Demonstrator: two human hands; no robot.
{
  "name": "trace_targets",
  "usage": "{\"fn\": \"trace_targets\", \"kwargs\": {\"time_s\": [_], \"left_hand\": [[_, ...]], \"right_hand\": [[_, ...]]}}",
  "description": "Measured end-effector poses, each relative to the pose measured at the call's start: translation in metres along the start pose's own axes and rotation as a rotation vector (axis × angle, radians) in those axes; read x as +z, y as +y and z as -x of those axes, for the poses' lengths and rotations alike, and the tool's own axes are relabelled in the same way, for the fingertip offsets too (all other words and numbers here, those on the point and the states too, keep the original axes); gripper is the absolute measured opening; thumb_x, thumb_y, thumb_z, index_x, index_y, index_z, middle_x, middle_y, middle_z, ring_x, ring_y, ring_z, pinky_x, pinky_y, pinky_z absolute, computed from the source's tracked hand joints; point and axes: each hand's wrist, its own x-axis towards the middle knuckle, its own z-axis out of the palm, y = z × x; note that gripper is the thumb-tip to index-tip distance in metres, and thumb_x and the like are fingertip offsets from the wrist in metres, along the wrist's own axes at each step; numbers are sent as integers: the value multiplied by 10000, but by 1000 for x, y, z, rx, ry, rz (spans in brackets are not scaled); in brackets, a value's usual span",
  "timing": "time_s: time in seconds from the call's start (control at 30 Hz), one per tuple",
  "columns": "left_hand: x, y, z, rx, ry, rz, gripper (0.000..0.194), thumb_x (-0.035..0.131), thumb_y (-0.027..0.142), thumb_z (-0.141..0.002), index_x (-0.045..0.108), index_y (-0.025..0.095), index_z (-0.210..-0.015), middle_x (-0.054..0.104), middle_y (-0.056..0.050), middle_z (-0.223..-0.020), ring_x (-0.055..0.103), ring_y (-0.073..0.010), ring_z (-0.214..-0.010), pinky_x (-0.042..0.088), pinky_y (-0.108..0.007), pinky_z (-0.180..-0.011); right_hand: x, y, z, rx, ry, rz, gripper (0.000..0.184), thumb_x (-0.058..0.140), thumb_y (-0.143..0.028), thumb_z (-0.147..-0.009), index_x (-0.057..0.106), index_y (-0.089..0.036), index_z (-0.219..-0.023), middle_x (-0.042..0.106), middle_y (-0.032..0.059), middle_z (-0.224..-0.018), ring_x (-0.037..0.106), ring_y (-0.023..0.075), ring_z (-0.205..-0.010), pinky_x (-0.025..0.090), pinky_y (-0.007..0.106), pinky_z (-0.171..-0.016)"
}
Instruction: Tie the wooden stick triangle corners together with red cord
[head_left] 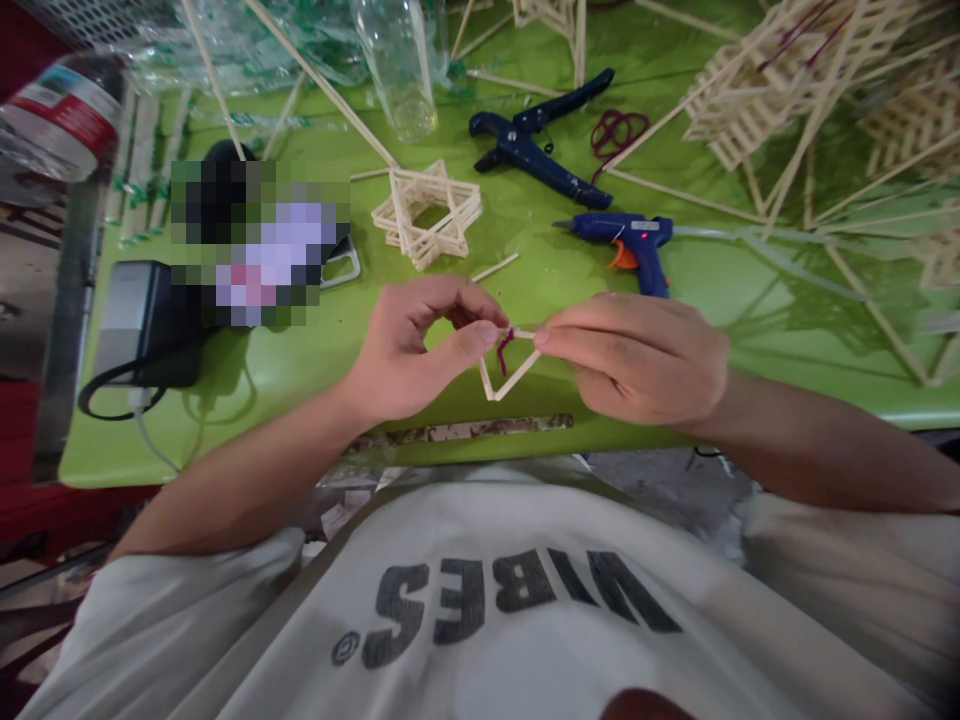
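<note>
Stick frame [517, 376] is hanging above the green table [262, 375], left hand [401, 350] pinching it beside red string [502, 356], right hand [637, 360] pinching near a corner. Lower corner [493, 396] is looking joined; string is dangling, seemingly unsecured.

The glue gun [619, 235] lies right of the stick star [429, 214], before the cutter [536, 140].

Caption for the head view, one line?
Both hands hold a small triangular stick frame with dark red string, near a blue glue gun.
</note>
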Motion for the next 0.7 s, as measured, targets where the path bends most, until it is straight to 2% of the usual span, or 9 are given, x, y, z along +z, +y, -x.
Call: {"fn": "trace_targets", "kwargs": {"time_s": [0.13,0.3,0.53,0.63,0.7], "left_hand": [[0,-4,2,30,55,-65,246,850,477,-1064,856,232,-1089,854,-85,-1016,792,-196,-861,676,-347,-742],[-2,-8,4,-1,10,-131,325,875,556,-1037,818,248,-1124,824,-94,-1087,762,-193,-901,673,-365,-775],[0,-6,3,35,-3,-177,243,883,442,-1028,808,230,-1119,806,-91,-1135,769,-200,-978,679,-373,-796],[1,-6,3,35,-16,-168,231,883,442,-1017,806,247,-1115,808,-96,-1120,769,-212,-982,683,-380,-798],[1,-6,3,27,-19,-146,238,866,467,-1032,806,254,-1118,808,-105,-1123,765,-215,-977,690,-386,-809]], "right_hand": [[-2,-1,-1,-7,-47,22,291,667,-55,-1096,809,-257,-1250,893,48,-1088,822,176,-847,687,301,-730],[-5,-1,-2,-101,-80,-4,239,707,-21,-1058,781,-119,-1263,885,149,-1088,823,222,-881,687,350,-754],[-5,-4,-6,-166,-105,67,159,682,-64,-1101,766,-140,-1213,870,129,-1041,782,210,-836,671,351,-718],[-5,-5,-5,-180,-141,88,134,671,-72,-1108,761,-123,-1193,855,129,-1025,764,216,-820,650,370,-702],[-4,-5,-4,-176,-160,130,106,701,-90,-1108,749,-144,-1185,843,97,-985,723,197,-777,625,360,-675]]}}
